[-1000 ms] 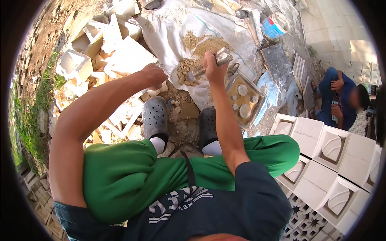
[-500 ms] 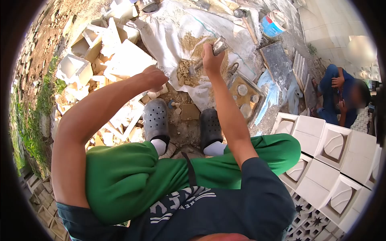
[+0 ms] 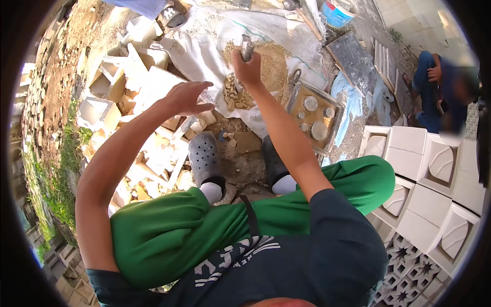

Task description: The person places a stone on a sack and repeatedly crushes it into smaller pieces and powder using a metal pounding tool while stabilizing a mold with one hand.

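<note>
My right hand (image 3: 248,70) is closed around a hammer (image 3: 247,46), its worn metal head jutting above the fist; much of the handle is hidden. Below that hand lie small broken stone pieces (image 3: 232,97) and sandy powder (image 3: 273,61) on a white woven sack (image 3: 202,36). My left hand (image 3: 185,99) is held out with thumb and fingers apart, nothing in it. Beneath it is a heap of pale broken blocks and slabs (image 3: 153,84).
A metal-framed tray (image 3: 332,128) with round pieces stands right of the sack. Beyond are a dark board (image 3: 350,56) and a blue-white bucket (image 3: 337,15). Patterned blocks (image 3: 409,138) are stacked at right, near a seated person (image 3: 427,77). A cap (image 3: 173,18) lies at the top.
My left hand has opened from a closed shape and moved slightly left. The right hand, still gripping the hammer, has shifted left and up as the view moved. Pale blue cloth appears at the top.
</note>
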A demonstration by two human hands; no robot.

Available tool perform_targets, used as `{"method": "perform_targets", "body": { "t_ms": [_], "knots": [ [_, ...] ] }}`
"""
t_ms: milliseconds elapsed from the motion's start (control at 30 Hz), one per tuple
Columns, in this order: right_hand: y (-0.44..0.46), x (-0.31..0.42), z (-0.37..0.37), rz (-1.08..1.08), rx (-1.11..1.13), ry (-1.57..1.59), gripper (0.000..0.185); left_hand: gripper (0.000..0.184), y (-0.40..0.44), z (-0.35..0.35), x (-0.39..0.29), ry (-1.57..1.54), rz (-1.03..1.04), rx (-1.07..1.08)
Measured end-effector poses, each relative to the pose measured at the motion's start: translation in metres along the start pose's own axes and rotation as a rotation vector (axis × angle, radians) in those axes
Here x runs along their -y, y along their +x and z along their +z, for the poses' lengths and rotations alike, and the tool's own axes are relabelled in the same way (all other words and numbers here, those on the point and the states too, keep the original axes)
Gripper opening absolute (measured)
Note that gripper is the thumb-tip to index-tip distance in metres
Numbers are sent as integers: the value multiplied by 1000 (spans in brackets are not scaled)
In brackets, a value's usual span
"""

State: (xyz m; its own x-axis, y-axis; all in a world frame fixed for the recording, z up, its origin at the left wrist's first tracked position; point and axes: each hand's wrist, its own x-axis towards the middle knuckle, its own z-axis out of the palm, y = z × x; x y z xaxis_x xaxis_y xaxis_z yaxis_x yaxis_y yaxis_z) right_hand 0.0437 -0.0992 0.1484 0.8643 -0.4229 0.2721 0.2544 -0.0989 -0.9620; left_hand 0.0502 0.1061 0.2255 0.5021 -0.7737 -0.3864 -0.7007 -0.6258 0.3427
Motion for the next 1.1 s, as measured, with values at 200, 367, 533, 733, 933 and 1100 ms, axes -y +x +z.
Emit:
{"method": "perform_targets", "body": {
  "t_ms": [200, 367, 533, 733, 933, 1100],
  "knots": [
    [-2, 34, -3, 49, 136, -500, 33, 105, 45, -38, -35, -381, -45, -579],
    [-27, 32, -64, -195, 633, -926, 69, 40, 85, -18, -60, -671, -167, -767],
    [-56, -14, -151, 86, 52, -1316, 71, 34, 107, 24, -72, -982, -226, -997],
    [-119, -44, -188, 156, -84, -1406, 75, 39, 126, 37, -73, -1567, -188, -1286],
    [-118, -46, -189, 79, -101, -1465, 69, 36, 95, -31, -92, -1455, -52, -1237],
    [-115, -51, -190, 68, -71, -1472, 66, 33, 90, -44, -79, -1426, 74, -1137]
  ]
}}
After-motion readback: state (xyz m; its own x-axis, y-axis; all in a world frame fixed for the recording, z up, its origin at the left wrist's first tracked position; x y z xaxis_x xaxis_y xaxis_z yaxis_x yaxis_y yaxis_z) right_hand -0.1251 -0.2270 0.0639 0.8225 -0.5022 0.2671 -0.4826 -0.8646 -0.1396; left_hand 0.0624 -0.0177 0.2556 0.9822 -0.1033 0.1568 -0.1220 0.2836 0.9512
